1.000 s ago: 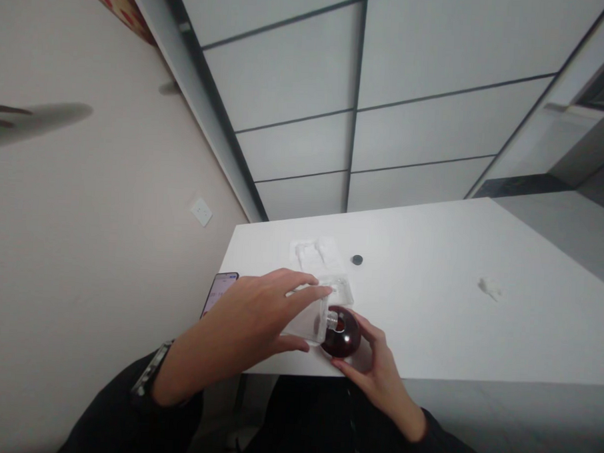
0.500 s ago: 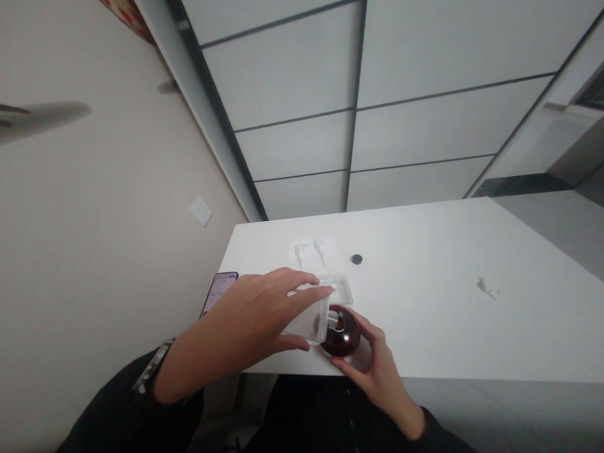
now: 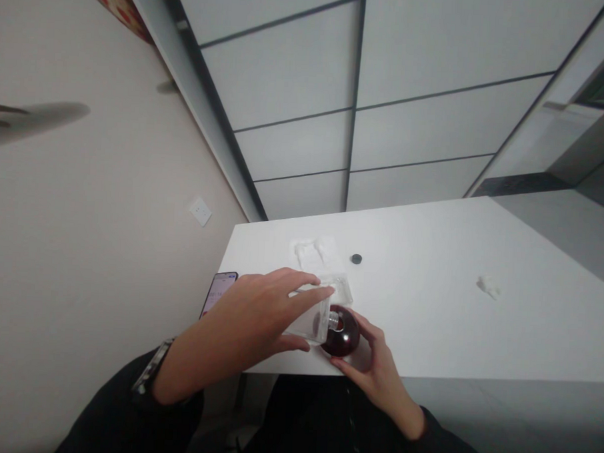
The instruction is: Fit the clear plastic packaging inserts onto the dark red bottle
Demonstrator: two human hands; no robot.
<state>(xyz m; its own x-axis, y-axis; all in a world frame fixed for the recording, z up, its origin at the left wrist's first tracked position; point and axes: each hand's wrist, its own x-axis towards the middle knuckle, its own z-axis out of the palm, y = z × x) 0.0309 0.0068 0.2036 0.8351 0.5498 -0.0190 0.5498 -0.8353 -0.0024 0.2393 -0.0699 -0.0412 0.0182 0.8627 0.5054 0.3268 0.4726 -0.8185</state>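
In my left hand (image 3: 273,302) is a clear, square-sided bottle (image 3: 310,324), tipped on its side with its threaded neck pointing right. That neck meets the mouth of a round, dark red-brown bottle (image 3: 344,335) near the table's front edge. Fingers and thumb of my right hand (image 3: 373,363) curve around the right side of the dark bottle. Whether liquid is passing between them I cannot make out. Just beyond the clear bottle lies a clear rectangular piece (image 3: 342,290), partly hidden by my left fingers.
A crumpled white tissue (image 3: 313,254) lies behind my hands on the white table (image 3: 418,312), with a small dark round cap (image 3: 356,259) beside it. A phone (image 3: 219,290) is at the left edge. Another white scrap (image 3: 489,287) is at the right.
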